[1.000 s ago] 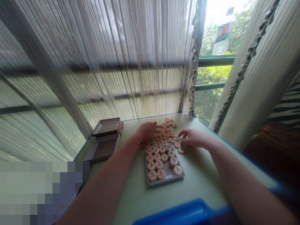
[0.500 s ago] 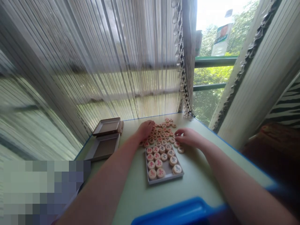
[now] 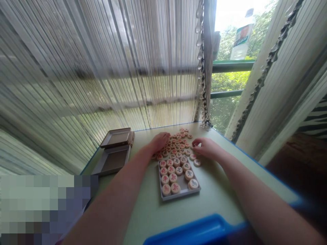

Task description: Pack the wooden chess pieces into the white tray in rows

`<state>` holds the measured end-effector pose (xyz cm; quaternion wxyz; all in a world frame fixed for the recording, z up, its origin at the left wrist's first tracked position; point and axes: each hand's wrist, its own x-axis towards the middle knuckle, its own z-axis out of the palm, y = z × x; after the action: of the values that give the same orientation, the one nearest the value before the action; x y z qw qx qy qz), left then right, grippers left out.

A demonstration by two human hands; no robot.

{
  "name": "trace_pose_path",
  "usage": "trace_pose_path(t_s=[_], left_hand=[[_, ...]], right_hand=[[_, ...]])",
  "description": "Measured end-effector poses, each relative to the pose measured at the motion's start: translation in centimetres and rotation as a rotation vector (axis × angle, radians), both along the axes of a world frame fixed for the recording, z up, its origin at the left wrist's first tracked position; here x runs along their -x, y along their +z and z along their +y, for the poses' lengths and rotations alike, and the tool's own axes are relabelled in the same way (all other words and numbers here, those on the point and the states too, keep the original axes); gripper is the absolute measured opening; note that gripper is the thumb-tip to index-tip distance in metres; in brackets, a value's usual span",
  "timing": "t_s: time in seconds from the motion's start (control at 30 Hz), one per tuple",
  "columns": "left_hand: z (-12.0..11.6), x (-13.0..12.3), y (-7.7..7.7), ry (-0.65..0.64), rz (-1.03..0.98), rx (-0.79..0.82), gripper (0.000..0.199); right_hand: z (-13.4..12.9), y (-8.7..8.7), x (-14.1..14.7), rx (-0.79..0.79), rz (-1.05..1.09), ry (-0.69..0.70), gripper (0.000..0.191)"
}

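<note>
A loose pile of round wooden xiangqi pieces (image 3: 177, 147) with red and dark characters lies on the pale green table. My left hand (image 3: 160, 141) rests over the pile's left edge; its fingertips blend into the pieces, so its hold is unclear. At the right edge of the pile is my right hand (image 3: 201, 146), its curled fingers and thumb apart with no piece visible between them. Nearer to me, a shallow grey tray (image 3: 176, 196) holds rows of pieces, red on its left and dark on its right, with bare tray floor between them.
An open grey box (image 3: 114, 160) and a brown-edged box (image 3: 117, 137) lie at the table's left. A blue plastic edge (image 3: 189, 229) shows at the front. String curtains hang behind, and a bottle (image 3: 241, 41) stands at the window.
My right hand has shifted slightly up and away from the nearby pieces. My left hand has barely moved. Pieces in the tray look the same.
</note>
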<state>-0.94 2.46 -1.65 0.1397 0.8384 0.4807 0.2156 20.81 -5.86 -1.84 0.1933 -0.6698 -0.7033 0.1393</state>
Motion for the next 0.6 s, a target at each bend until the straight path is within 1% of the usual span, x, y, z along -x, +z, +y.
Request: trace_pose_path(t_s=[0.13, 0.3, 0.37, 0.5, 0.6], left_hand=[[0.09, -0.04, -0.1, 0.01, 0.052, -0.05, 0.041], [0.07, -0.16, -0.49, -0.073, 0.086, -0.077, 0.044], [0.1, -0.15, -0.53, -0.085, 0.102, -0.084, 0.045], [-0.05, -0.1, -0.23, -0.1, 0.133, -0.111, 0.046], [-0.27, -0.16, 0.06, -0.089, 0.162, -0.107, 0.048]], right_hand=[[0.4, -0.32, -0.12, -0.027, -0.023, -0.007, 0.028], [0.51, -0.54, 0.04, -0.067, 0.019, -0.027, 0.029], [0.56, -0.54, 0.09, -0.069, 0.02, -0.026, 0.028], [0.75, -0.55, 0.07, -0.056, 0.003, -0.035, 0.026], [0.91, -0.7, -0.05, -0.058, -0.016, -0.05, 0.027]])
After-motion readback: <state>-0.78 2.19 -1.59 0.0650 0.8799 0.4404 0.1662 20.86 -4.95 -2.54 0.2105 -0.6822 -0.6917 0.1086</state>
